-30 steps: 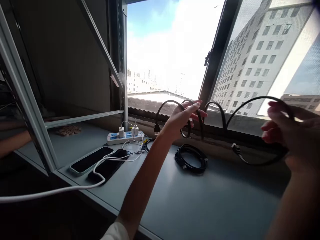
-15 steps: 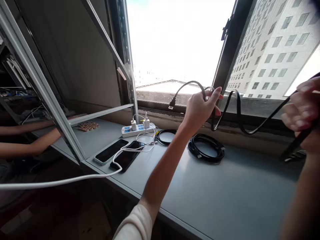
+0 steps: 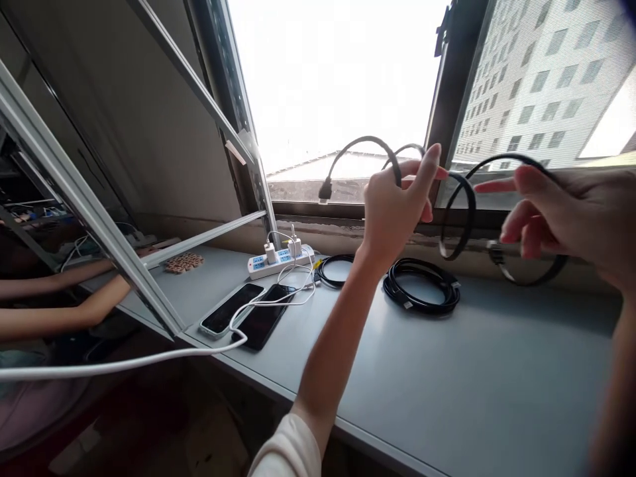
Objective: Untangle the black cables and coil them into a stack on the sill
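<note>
My left hand is raised before the window, fingers closed round a flat black cable near its plug end, which arcs up and to the left. The cable loops across to my right hand, whose fingers curl on another loop of it, forefinger stretched toward the left hand. The cable's other plug hangs below my right hand. Both hands are above the grey table.
On the table lie a coiled black cable, a smaller coil, a white power strip with chargers, and two phones on white leads. A metal shelf frame stands left. Another person's arms reach in at left.
My right hand has moved left, toward my left hand, gathering the cable into a new loop. The view has shifted slightly rightward.
</note>
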Motion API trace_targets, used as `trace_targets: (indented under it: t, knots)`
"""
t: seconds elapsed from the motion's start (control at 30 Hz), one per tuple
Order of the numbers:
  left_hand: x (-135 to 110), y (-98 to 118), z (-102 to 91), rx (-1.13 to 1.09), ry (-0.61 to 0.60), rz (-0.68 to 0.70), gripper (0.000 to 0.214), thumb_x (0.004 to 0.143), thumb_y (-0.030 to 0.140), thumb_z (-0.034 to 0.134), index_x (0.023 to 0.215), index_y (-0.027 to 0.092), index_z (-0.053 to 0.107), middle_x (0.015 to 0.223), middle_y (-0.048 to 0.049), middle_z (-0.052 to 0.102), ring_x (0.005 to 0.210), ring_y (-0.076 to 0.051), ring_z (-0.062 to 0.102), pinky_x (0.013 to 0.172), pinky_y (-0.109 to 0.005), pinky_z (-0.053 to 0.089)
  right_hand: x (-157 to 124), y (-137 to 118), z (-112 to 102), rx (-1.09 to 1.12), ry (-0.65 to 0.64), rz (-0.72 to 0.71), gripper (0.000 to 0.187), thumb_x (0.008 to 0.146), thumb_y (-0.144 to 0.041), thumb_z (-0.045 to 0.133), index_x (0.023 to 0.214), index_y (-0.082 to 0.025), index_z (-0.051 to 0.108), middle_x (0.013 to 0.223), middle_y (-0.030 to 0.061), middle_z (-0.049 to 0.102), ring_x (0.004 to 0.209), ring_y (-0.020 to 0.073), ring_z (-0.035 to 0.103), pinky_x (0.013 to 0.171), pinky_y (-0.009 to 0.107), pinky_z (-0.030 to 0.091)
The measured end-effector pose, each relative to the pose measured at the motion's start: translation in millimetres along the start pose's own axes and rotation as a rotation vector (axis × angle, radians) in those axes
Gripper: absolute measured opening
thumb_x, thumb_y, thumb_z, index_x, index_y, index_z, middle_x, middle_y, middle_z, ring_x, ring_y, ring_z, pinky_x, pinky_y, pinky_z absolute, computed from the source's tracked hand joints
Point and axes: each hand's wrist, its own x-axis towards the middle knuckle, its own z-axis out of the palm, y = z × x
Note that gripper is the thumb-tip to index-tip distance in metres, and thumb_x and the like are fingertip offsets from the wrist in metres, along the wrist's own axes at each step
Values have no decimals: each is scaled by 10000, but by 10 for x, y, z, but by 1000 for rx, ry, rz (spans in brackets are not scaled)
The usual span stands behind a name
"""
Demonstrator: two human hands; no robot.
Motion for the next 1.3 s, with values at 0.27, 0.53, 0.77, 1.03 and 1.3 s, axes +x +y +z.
trace_targets:
  t: [0.27, 0.53, 0.77, 1.03, 1.3]
  knots:
    - [134, -66, -205, -11, 181, 16, 357, 874, 349, 469, 590, 199, 625, 330, 62, 316, 306, -61, 333, 384, -227, 291, 129, 335, -125, 4, 156, 346, 149, 871, -246, 695, 757, -150, 681, 554, 37, 576, 382, 94, 457, 405, 206, 379]
    - [301, -234, -437, -179, 485, -7, 357, 838, 278, 474, 505, 187, 567, 276, 75, 299, 245, -53, 273, 330, -207, 235, 152, 333, -478, 869, 60, 564, 418, 1005, -269, 413, 602, -161, 442, 440, -76, 344, 275, 11, 238, 322, 198, 85]
    - [223, -16, -254, -213, 394, -68, 340, 804, 363, 509, 526, 177, 568, 253, 63, 318, 243, -57, 248, 308, -209, 174, 100, -42, -309, 1084, -129, 402, 377, 1026, -283, 397, 746, -147, 609, 502, -74, 410, 275, 27, 307, 272, 109, 124]
    - [58, 121, -12, -109, 102, -156, 359, 794, 462, 517, 566, 189, 568, 275, 62, 331, 272, -58, 272, 331, -201, 256, 63, -183, -27, 789, -215, 237, 280, 1061, -235, 373, 1090, -122, 628, 948, 74, 614, 851, 162, 595, 547, 130, 514]
    - [15, 117, 135, -163, -144, -338, 493, 832, 521, 395, 544, 168, 584, 303, 25, 414, 255, -55, 310, 287, -180, 218, -46, -428, -196, 969, -35, 198, 118, 996, -144, 495, 1022, -114, 606, 654, 2, 520, 387, 76, 450, 304, 97, 358]
